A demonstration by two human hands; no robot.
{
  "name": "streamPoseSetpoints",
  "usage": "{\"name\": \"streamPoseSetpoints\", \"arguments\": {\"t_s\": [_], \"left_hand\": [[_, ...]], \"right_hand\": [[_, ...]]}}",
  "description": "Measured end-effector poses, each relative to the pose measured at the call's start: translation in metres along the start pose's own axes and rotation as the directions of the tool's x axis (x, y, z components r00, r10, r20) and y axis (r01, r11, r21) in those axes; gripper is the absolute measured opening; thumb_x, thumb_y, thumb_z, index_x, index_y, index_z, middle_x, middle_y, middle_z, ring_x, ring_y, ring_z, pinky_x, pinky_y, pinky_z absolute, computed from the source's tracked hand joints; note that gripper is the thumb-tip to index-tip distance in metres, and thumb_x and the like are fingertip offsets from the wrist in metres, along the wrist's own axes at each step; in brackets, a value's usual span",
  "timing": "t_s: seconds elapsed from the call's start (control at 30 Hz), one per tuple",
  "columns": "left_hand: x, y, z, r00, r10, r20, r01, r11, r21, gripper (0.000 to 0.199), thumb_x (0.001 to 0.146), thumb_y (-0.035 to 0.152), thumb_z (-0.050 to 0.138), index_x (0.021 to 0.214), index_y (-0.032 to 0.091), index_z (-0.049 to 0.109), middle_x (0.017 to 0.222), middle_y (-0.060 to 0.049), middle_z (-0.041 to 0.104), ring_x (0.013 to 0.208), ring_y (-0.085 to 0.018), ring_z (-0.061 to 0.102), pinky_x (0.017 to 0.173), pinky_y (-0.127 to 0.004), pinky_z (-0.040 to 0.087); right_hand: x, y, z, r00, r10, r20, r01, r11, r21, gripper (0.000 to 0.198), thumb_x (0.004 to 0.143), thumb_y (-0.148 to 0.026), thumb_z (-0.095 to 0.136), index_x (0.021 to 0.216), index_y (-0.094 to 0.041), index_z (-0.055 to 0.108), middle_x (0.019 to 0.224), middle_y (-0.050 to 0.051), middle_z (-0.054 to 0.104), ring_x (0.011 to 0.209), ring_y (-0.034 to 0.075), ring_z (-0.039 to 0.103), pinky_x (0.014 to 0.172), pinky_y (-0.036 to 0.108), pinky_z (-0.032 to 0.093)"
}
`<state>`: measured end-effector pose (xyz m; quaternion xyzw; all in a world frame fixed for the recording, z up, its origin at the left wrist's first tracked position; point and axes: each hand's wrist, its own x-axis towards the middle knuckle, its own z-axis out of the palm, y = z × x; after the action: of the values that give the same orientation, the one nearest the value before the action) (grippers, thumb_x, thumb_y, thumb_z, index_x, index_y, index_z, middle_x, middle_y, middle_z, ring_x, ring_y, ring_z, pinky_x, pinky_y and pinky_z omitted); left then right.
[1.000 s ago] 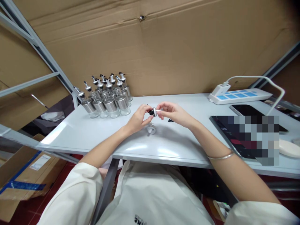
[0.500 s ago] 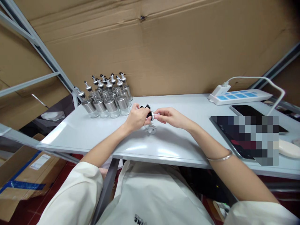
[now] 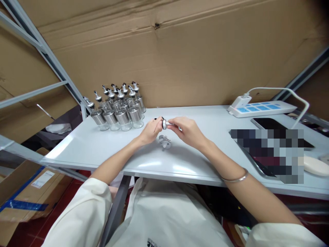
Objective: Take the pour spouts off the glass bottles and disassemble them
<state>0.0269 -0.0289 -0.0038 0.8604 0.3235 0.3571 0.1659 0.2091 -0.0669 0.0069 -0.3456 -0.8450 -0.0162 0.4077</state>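
In the head view, my left hand (image 3: 151, 131) is closed around a bottle pourer (image 3: 165, 124) with a silver collar and some black parts, held above the table. The pourer's narrow spout points right, and the fingertips of my right hand (image 3: 189, 130) pinch it. Whether a small piece is between those fingertips is hidden. Just below the hands, several small greyish plastic pieces (image 3: 165, 142) lie in a loose cluster on the table. To the left stand several glass bottles (image 3: 122, 116) with steel sleeves, most topped with silver pourers that have black flip caps.
The white table (image 3: 84, 147) backs onto a cardboard wall (image 3: 192, 61). At the right are a white power strip (image 3: 264, 108) with a plugged-in charger (image 3: 241, 101), a dark phone (image 3: 272, 125), a partly blurred dark device and a pale rounded object (image 3: 317, 165).
My right hand has moved in against the pourer, its fingers now around the spout. The black part showing between my left fingers is less visible. The view has shifted slightly.
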Motion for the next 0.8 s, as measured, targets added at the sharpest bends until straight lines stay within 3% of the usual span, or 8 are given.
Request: {"name": "streamPoseSetpoints", "arguments": {"t_s": [0.2, 0.4, 0.67, 0.8], "left_hand": [[0.004, 0.003, -0.004, 0.967, -0.083, 0.24, 0.185, 0.876, -0.445, 0.055, 0.083, 0.073, 0.024, 0.068, 0.02, 0.033, 0.055, 0.006, 0.028, 0.047, -0.008, 0.024, 0.046, -0.024, 0.022], [0.006, 0.006, -0.009, 0.89, -0.121, 0.439, 0.381, 0.725, -0.574, 0.049, 0.085, 0.064, 0.033, 0.065, 0.019, 0.037, 0.053, 0.008, 0.02, 0.045, -0.006, 0.017, 0.043, -0.023, 0.015], [0.006, -0.005, -0.003, 0.935, -0.102, 0.339, 0.322, 0.643, -0.695, 0.048, 0.078, 0.063, 0.054, 0.071, 0.015, 0.048, 0.06, 0.004, 0.043, 0.055, -0.008, 0.043, 0.056, -0.025, 0.039], [0.007, -0.007, -0.003, 0.948, -0.129, 0.292, 0.297, 0.693, -0.657, 0.048, 0.078, 0.061, 0.056, 0.074, 0.014, 0.053, 0.062, 0.002, 0.049, 0.059, -0.008, 0.047, 0.061, -0.024, 0.041]], "right_hand": [[0.0, 0.0, -0.004, 0.986, -0.168, 0.007, 0.164, 0.951, -0.261, 0.026, 0.097, -0.027, 0.036, 0.092, -0.018, 0.06, 0.075, 0.007, 0.064, 0.07, 0.018, 0.053, 0.066, 0.03, 0.033], [0.001, -0.001, -0.009, 0.979, -0.194, 0.055, 0.2, 0.908, -0.367, 0.028, 0.097, -0.023, 0.035, 0.094, -0.02, 0.062, 0.073, 0.006, 0.065, 0.073, 0.019, 0.049, 0.066, 0.033, 0.029], [0.002, 0.008, -0.011, 0.99, -0.13, 0.049, 0.138, 0.947, -0.289, 0.027, 0.096, -0.031, 0.039, 0.086, -0.019, 0.061, 0.07, 0.005, 0.067, 0.066, 0.017, 0.05, 0.066, 0.032, 0.026], [0.001, 0.008, -0.008, 0.998, -0.015, 0.067, 0.025, 0.987, -0.162, 0.029, 0.096, -0.033, 0.038, 0.081, -0.02, 0.059, 0.067, 0.002, 0.066, 0.055, 0.014, 0.046, 0.068, 0.032, 0.026]]}}
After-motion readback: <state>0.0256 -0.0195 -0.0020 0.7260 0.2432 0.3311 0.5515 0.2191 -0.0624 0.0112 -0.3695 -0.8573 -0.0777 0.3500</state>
